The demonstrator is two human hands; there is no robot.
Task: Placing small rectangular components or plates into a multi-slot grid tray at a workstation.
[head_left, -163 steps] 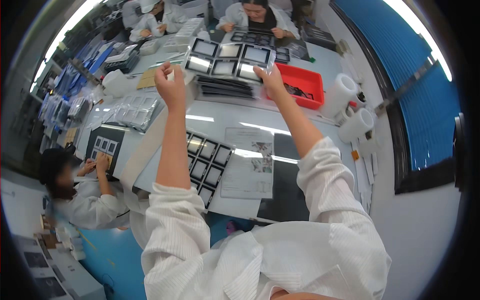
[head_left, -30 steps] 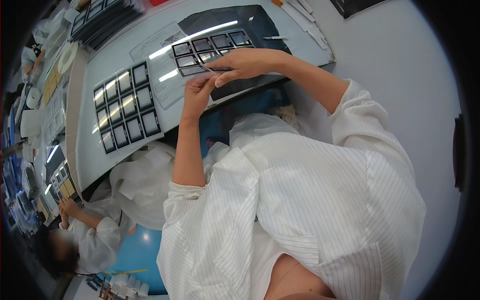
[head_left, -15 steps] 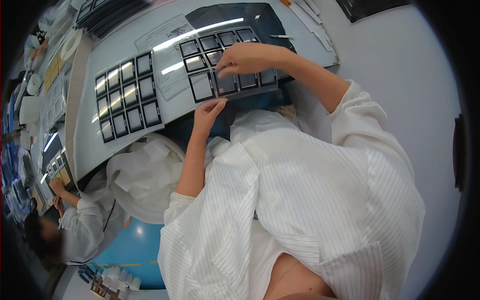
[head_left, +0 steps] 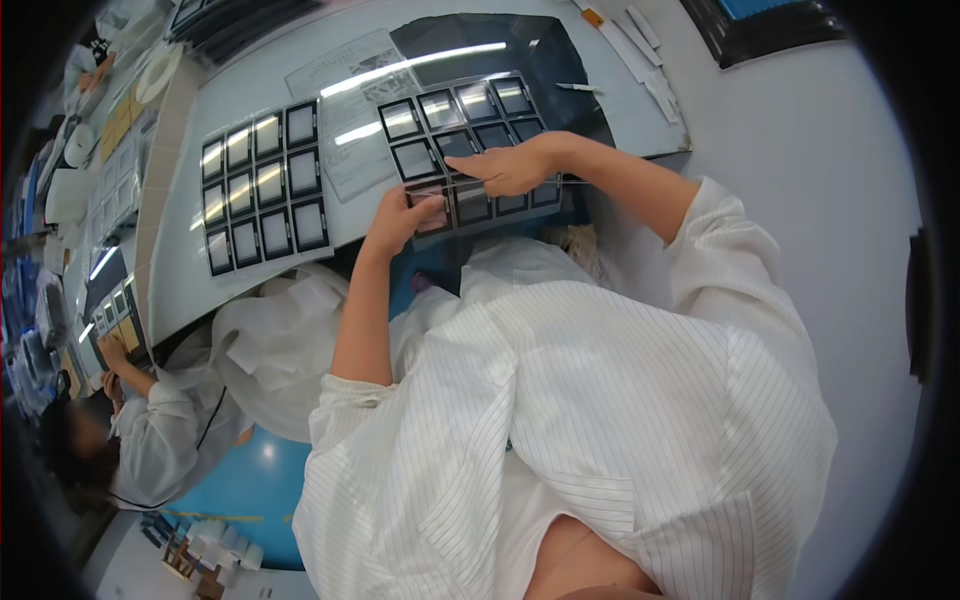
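A clear sheet with rows of black-framed rectangular panels (head_left: 458,108) lies before me, its near row reaching past the table's front edge. My left hand (head_left: 402,220) pinches the sheet's near left corner, thumb on top beside a framed panel. Over the middle of the same sheet is my right hand (head_left: 515,168), its fingers stretched toward the left and partly covering the panels. A thin, bright straight line runs across the sheet under that hand; I cannot tell whether it is a fold or an edge. Left of it lies a second similar panel sheet (head_left: 262,187).
Under the sheets are a printed paper (head_left: 345,165) and a dark mat (head_left: 560,60). A slim knife-like tool (head_left: 580,88) and white strips (head_left: 640,60) lie to the right. A bin of white scraps (head_left: 275,345) stands below the table (head_left: 185,290); a co-worker (head_left: 165,430) sits at left.
My right hand has moved lower on the panel sheet and its fingers have straightened. My left hand now holds the sheet's corner from its left side. The sheet has shifted toward me.
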